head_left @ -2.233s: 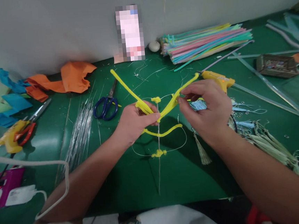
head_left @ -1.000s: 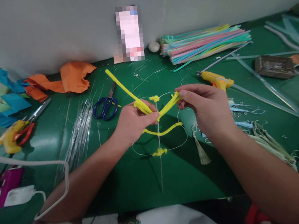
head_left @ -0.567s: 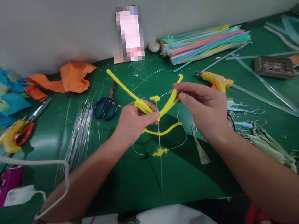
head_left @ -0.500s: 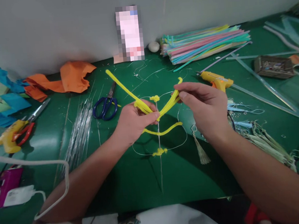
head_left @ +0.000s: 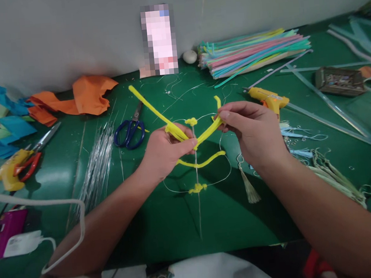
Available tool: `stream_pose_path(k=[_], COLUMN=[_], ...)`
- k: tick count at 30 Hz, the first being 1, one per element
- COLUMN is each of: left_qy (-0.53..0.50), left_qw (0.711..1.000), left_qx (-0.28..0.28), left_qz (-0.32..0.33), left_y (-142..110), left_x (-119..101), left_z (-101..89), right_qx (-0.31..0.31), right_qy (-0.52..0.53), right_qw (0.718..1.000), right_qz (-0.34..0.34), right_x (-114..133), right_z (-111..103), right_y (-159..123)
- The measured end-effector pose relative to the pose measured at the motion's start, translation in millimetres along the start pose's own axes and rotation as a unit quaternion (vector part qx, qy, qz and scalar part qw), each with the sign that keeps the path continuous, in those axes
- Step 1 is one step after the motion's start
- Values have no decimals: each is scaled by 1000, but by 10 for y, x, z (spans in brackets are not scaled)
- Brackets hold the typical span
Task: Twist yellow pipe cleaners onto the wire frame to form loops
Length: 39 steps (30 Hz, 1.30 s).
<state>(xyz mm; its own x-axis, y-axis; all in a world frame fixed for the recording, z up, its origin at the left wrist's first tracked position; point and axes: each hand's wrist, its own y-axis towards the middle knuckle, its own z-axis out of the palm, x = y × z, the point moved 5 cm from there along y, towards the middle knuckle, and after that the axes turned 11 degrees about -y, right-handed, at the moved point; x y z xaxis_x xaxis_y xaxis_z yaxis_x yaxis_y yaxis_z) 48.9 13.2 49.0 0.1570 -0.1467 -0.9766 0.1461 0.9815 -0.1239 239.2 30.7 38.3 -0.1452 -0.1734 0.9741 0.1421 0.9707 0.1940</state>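
Both my hands hold yellow pipe cleaners (head_left: 208,131) bent into a V above the table. My left hand (head_left: 170,151) pinches them at the bottom of the V, thumb on top; one long strand slants up to the left from it. With thumb and fingertips, my right hand (head_left: 252,129) grips the right-hand side near its upper end, where a short tip sticks up. Behind and below hangs a thin wire frame (head_left: 199,211), with a curved yellow strand (head_left: 203,164) across it and yellow knots at its top (head_left: 191,121) and bottom (head_left: 198,188).
Blue-handled scissors (head_left: 129,134) and a bundle of thin wires (head_left: 96,164) lie left. Pastel pipe cleaners (head_left: 252,53) are stacked at the back. A yellow glue gun (head_left: 268,99), tassels (head_left: 249,185) and a small box (head_left: 339,81) are right. A blurred phone (head_left: 160,39) leans on the wall.
My right fingers have shifted slightly along the yellow pipe cleaners, and the short upper tip now points up a bit further left. My left hand keeps its pinch.
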Motion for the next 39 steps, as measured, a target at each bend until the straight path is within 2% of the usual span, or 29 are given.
stream_pose_path(k=[15, 19, 24, 29, 39], left_qy=[10, 6, -5, 5, 5], left_qw=[1000, 1000, 1000, 1000, 1000], left_qx=[7, 10, 7, 2, 7], left_qz=[-3, -1, -3, 5, 16], left_y=[-2, -7, -21, -19, -14], left_x=[4, -6, -23, -16, -11], left_z=[0, 2, 11, -3, 1], right_qx=[0, 7, 65, 89, 126], right_qy=[25, 46, 60, 55, 123], right_qw=[999, 995, 987, 981, 945], right_qz=[39, 85, 132, 163, 276], right_x=[93, 17, -81, -123, 34], right_z=[5, -1, 13, 12, 63], right_y=[-5, 9, 38, 57, -57])
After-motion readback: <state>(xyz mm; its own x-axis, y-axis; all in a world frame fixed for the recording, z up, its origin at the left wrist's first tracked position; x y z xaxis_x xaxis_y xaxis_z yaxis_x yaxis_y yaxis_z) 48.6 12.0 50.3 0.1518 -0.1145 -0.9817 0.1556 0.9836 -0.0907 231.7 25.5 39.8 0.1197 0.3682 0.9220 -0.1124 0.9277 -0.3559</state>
